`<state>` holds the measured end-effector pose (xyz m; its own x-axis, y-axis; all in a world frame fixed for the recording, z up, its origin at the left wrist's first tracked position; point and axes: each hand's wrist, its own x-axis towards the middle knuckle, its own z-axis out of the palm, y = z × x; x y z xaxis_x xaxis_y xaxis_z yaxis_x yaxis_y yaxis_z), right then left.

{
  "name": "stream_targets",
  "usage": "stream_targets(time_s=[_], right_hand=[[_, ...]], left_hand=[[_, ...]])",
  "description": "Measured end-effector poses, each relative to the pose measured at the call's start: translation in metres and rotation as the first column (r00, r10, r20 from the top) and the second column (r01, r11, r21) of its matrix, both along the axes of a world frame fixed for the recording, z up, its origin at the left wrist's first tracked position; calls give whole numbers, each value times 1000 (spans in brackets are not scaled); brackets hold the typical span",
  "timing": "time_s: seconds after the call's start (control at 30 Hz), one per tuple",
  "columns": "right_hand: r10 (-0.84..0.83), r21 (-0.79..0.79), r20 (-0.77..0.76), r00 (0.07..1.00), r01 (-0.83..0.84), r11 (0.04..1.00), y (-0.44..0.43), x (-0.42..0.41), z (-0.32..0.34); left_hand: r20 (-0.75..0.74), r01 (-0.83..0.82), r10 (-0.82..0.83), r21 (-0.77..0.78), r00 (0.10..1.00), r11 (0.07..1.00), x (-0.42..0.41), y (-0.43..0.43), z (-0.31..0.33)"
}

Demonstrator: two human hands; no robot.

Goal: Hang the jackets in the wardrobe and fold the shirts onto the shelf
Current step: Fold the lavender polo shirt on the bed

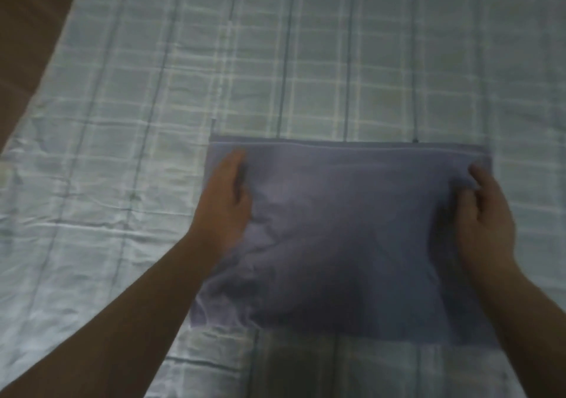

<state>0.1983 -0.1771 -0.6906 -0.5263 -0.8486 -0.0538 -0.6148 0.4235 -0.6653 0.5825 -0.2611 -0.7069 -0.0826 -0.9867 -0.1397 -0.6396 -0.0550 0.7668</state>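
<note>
A blue-grey shirt (346, 238) lies folded into a wide rectangle on the bed, its far edge straight and doubled. My left hand (225, 201) lies along the shirt's left edge, fingers pointing away from me, thumb on top of the cloth. My right hand (484, 217) is at the right edge near the far corner, where thumb and fingers pinch a fold of the fabric. The picture is dim and blurred, so fine detail of the fingers is unclear.
A pale green and white checked bedsheet (306, 76) with dark stripes covers the bed and fills most of the view. A brown surface (27, 30) shows beyond the bed's edge at the upper left.
</note>
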Motion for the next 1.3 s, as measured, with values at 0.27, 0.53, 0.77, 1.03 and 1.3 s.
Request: stream_targets(time_s=[0.27,0.53,0.77,1.03,1.3], right_hand=[[377,160,-459,805,-343,926,101,20,-24],[400,241,-454,796,-323,915,121,11,-48],[160,100,-184,970,-143,985,122,-8,-7],[-179,456,-37,983,176,872,143,-18,4],[-144,631,45,989,84,771,141,-32,16]], left_hand=[[653,340,-221,-60,724,938,14,107,-10],[710,371,-271,15,650,929,28,125,-30],[572,345,-190,-176,798,922,-35,99,18],[220,378,-412,178,884,908,-319,31,53],[527,274,-363,241,769,931,-411,35,31]])
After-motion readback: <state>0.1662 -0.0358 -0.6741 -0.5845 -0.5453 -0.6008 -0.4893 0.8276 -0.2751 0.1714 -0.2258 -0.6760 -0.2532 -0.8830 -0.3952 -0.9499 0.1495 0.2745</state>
